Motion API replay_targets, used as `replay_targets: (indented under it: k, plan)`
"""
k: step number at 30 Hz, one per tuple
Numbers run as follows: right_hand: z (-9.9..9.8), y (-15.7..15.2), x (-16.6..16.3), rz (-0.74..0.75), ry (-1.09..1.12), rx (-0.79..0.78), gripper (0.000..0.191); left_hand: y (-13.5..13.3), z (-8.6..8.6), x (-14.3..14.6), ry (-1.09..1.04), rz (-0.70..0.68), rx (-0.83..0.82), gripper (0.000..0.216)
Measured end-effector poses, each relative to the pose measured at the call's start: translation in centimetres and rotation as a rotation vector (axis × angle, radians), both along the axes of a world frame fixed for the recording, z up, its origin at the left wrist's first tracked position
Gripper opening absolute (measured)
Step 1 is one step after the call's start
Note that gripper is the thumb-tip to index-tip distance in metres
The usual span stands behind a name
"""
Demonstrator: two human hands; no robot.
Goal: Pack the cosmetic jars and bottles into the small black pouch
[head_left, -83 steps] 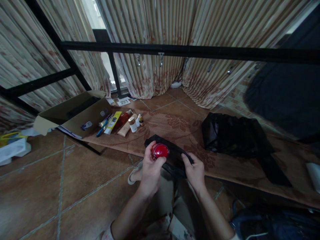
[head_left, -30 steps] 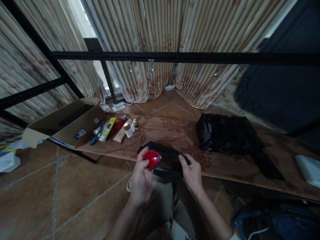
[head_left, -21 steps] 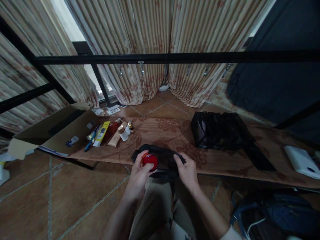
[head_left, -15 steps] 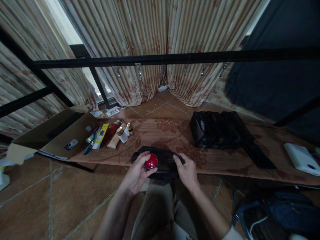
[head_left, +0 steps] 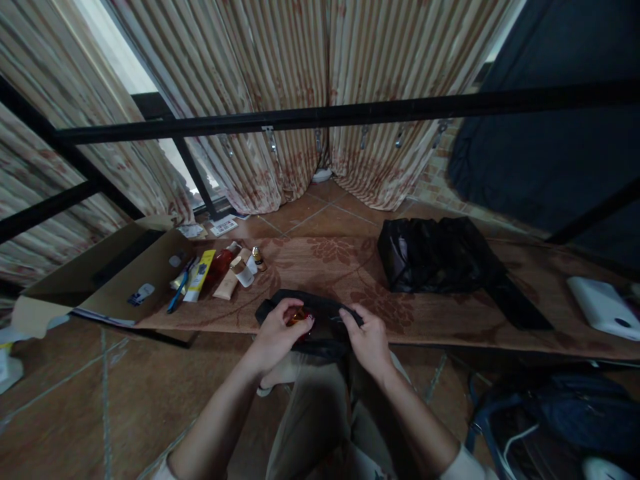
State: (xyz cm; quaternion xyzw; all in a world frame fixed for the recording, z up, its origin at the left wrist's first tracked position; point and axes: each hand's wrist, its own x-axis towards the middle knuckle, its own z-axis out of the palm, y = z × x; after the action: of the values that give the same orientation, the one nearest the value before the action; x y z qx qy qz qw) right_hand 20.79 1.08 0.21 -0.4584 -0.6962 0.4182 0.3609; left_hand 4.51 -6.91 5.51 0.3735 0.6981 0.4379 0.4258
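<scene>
My left hand (head_left: 274, 339) is closed around a red round object (head_left: 299, 316) with a glossy amber side, largely covered by my fingers. That hand is at the mouth of a black pouch (head_left: 327, 329), held above my lap at the bench's front edge. My right hand (head_left: 369, 337) pinches the pouch's right rim between thumb and fingers, keeping the mouth spread. The inside of the pouch is dark, and I cannot make out its contents.
On the carpeted bench (head_left: 310, 267) lie a yellow tube (head_left: 202, 272), a gold-capped bottle (head_left: 241, 272) and other toiletries. A cardboard box (head_left: 135, 280) stands left. A black mesh bag (head_left: 435, 257) and a white device (head_left: 603, 307) sit right; a blue backpack (head_left: 575, 417) is below.
My left hand has turned over and lowered the red object into the pouch's mouth, so its domed red face no longer shows. My right hand still grips the rim.
</scene>
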Motion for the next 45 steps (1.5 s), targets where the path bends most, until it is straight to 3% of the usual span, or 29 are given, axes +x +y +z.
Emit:
replay_targets:
  k: [5, 11, 17, 20, 22, 23, 25, 27, 28, 31, 34, 40, 45]
  plan:
    - [-0.1, -0.3, -0.2, 0.014, -0.002, -0.001, 0.033, 0.8, -1.3, 0.0, 0.776, -0.216, -0.031, 0.045]
    - [-0.2, -0.4, -0.3, 0.011, -0.039, -0.004, 0.033, 3.1, -3.0, 0.1, 1.058, -0.372, -0.093, 0.049]
    - [-0.2, -0.3, -0.2, 0.001, -0.042, -0.003, 0.035, 4.4, -2.9, -0.4, 0.997, -0.506, -0.232, 0.028]
    - [-0.3, -0.1, -0.2, -0.008, -0.039, -0.012, 0.035, 3.2, -1.0, -0.3, 0.884, -0.412, -0.126, 0.025]
    - [-0.5, 0.0, -0.2, -0.009, -0.028, -0.017, 0.036, 1.7, 0.5, -0.1, 0.748, -0.332, 0.033, 0.029]
    - [-0.6, 0.1, -0.3, -0.01, -0.023, -0.019, 0.036, 0.8, 1.0, 0.1, 0.675, -0.272, 0.099, 0.029]
    - [-0.6, 0.2, -0.4, -0.016, -0.021, -0.019, 0.036, -0.8, 1.3, 0.7, 0.578, 0.038, 0.17, 0.032]
    - [-0.6, 0.4, -0.6, -0.021, -0.022, -0.017, 0.035, -2.1, 0.6, 1.5, 0.572, 0.353, 0.091, 0.044]
    - [-0.6, 0.4, -0.7, -0.019, -0.023, -0.017, 0.035, -2.5, -0.1, 2.0, 0.545, 0.426, 0.02, 0.052]
    - [-0.3, 0.3, -1.0, -0.016, -0.008, -0.012, 0.034, -2.6, -2.2, 3.3, 0.411, 0.398, -0.095, 0.072]
    - [-0.2, 0.1, -1.1, -0.041, 0.019, 0.011, 0.033, -1.5, -3.3, 4.0, 0.386, 0.327, -0.09, 0.083]
    - [-1.0, 0.5, -0.1, -0.159, 0.095, 0.017, 0.034, 2.0, -2.7, 3.6, 0.443, 0.16, -0.041, 0.068]
    - [-1.3, 2.5, 1.4, -0.344, 0.207, -0.019, 0.037, 6.1, -2.0, 2.4, 0.49, 0.029, 0.101, 0.056]
